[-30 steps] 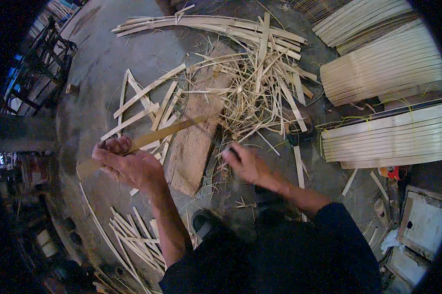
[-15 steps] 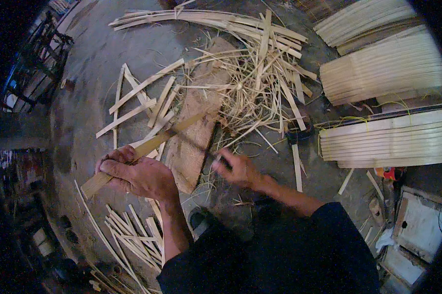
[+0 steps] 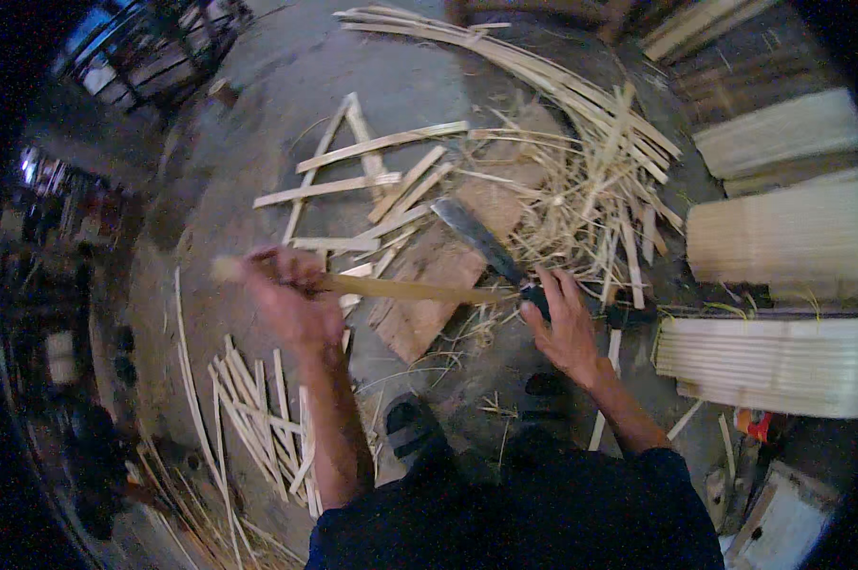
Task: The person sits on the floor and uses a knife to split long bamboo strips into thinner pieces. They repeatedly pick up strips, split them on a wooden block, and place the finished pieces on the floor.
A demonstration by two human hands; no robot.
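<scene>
My left hand (image 3: 294, 299), slightly blurred, is closed around a flat yellowish bamboo strip (image 3: 410, 287). The strip runs almost level across a worn wooden board (image 3: 412, 328), and its right end comes up to my right hand (image 3: 569, 328). That hand grips the dark handle of a large knife (image 3: 476, 239), whose broad grey blade points up and left above the board. Whether the right fingers also touch the strip's end cannot be made out. A tangled heap of thin bamboo shavings (image 3: 581, 209) lies just beyond the knife.
Loose bamboo slats (image 3: 348, 185) lie left of the board, with more slats (image 3: 253, 418) by my left forearm. Long strips (image 3: 514, 62) curve across the far side. Bundled slats (image 3: 766, 356) are stacked at right. My feet (image 3: 413, 425) stand at the near edge.
The strip has swung from a steep diagonal to nearly level. My right hand and the knife have moved right, and the blade is now sharp instead of blurred. The whole view has shifted too.
</scene>
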